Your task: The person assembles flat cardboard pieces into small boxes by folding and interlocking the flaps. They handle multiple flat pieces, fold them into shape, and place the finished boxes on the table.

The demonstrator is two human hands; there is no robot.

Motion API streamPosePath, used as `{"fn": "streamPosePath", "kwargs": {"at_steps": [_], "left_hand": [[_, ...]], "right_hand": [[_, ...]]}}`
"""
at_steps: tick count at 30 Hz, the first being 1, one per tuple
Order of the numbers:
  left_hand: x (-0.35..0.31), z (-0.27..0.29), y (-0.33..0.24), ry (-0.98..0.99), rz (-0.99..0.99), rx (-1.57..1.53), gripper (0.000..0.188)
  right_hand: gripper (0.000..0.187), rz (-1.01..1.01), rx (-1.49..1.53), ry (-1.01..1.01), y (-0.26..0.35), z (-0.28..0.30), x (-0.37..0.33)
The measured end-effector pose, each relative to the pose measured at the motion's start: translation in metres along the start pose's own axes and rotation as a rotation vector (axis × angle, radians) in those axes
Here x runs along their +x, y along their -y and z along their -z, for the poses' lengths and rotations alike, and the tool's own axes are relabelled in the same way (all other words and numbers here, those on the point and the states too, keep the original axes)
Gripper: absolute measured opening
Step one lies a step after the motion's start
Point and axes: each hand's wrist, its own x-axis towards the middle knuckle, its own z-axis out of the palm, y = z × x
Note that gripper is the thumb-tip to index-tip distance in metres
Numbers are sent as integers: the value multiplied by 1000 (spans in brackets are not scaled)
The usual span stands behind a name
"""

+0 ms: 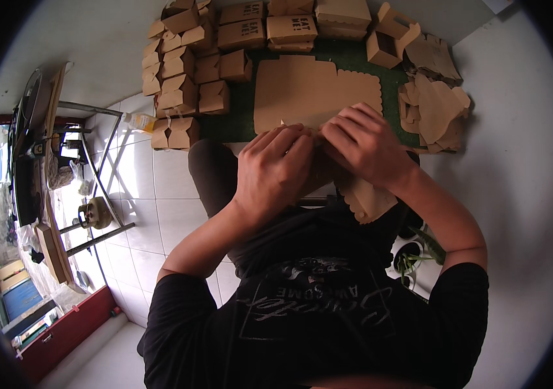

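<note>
The left hand (273, 159) and right hand (367, 142) hide most of their own fingertips, the upper part of the scalloped cardboard piece (367, 202) and some of the flat sheet (302, 91) at the green mat's (242, 111) near edge. The picture crops a box (292, 7) at its far edge.

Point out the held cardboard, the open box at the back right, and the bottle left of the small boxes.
Held cardboard (367, 202): head view, on its wavy-edged lower part.
Open box (380, 54): head view, on its side wall.
Bottle (140, 122): head view, on the middle of its body.
</note>
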Motion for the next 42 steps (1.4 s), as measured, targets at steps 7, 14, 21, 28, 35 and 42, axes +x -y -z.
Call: {"fn": "streamPosePath", "kwargs": {"at_steps": [7,14,21,28,35,42], "left_hand": [[3,7,8,38,-52,-71,11],[8,19,9,81,-95,-98,17],[5,18,6,102,-35,-89,19],[-1,18,23,110,-144,-116,13],[0,-1,40,114,-165,-123,15],[-6,-24,58,124,-148,-102,19]], "right_hand": [[22,75,32,-7,-3,3,1],[16,128,-9,18,3,12,2],[11,101,-63,-13,6,11,2],[20,-5,58,-88,12,-5,-7],[25,18,66,-75,-1,-26,-17],[25,-21,70,-6,-15,-49,-20]]}}
